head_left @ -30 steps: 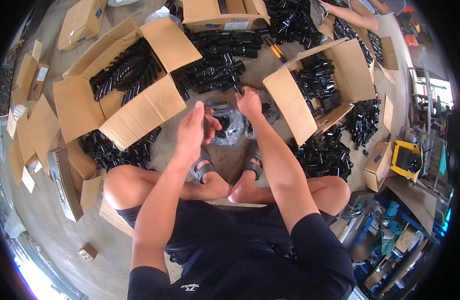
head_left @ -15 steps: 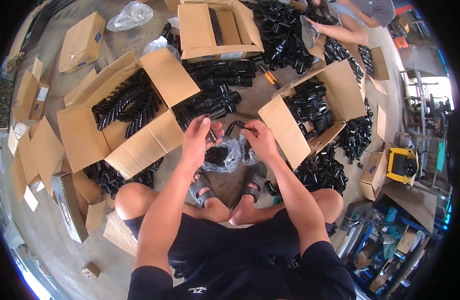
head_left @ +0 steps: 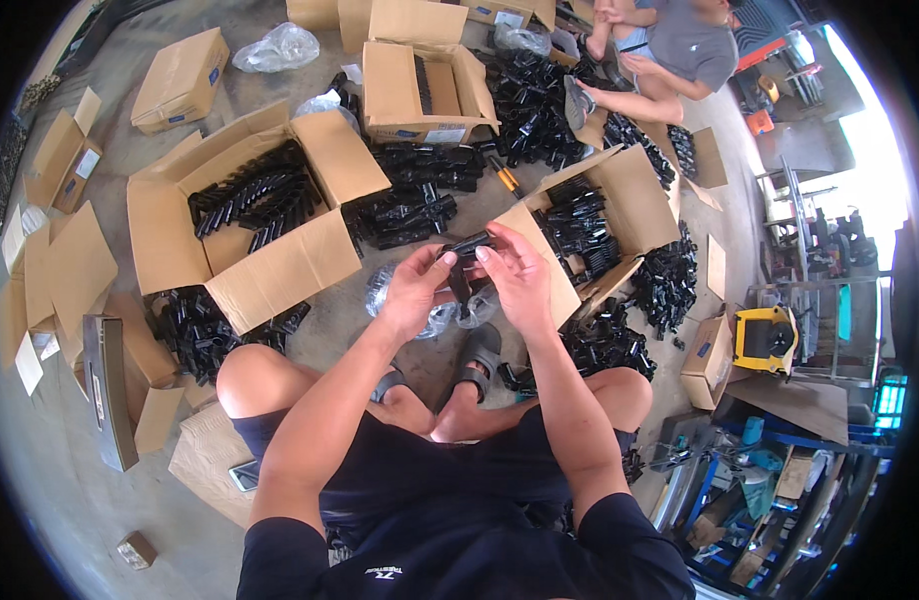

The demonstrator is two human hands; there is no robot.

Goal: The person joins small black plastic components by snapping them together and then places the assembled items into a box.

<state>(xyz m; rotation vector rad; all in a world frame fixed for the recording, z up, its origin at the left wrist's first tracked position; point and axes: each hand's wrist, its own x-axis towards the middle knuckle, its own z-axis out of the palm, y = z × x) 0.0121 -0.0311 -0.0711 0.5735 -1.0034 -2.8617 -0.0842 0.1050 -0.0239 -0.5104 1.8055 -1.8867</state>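
Nearest is the person's dark shirt point(head_left: 500, 560), soft cloth with a small white logo and lettering point(head_left: 384, 573) at the chest. Beside the thigh, a phone point(head_left: 245, 476) lies on a creased brown cardboard sheet point(head_left: 202, 455). Ahead of the body, the left hand point(head_left: 417, 293) and right hand point(head_left: 518, 277) meet over a glossy black part point(head_left: 468, 247), which sits above the floor between them. Each grip is narrow, thumb and fingertips pinching the part, one hand at either end; a slimmer length hangs below it, and whether that is a separate piece I cannot tell. Under the hands are crinkled clear bags point(head_left: 440, 322), just ahead of grey strapped sandals point(head_left: 480, 350). Farther out, the left box point(head_left: 285, 270), of ribbed cardboard, stands with its flaps spread, black tubular pieces point(head_left: 255, 200) stacked in slanting rows inside. The right box point(head_left: 645, 195) holds more, and loose heaps point(head_left: 400, 215) lie on the concrete floor point(head_left: 90, 440) between. Behind them, the middle box point(head_left: 410, 95) carries a white label point(head_left: 446, 133), its print too small to read. A closed box point(head_left: 175, 85) shows a blue label point(head_left: 214, 75). Farthest right, a co-worker point(head_left: 692, 50) sits in a grey shirt.
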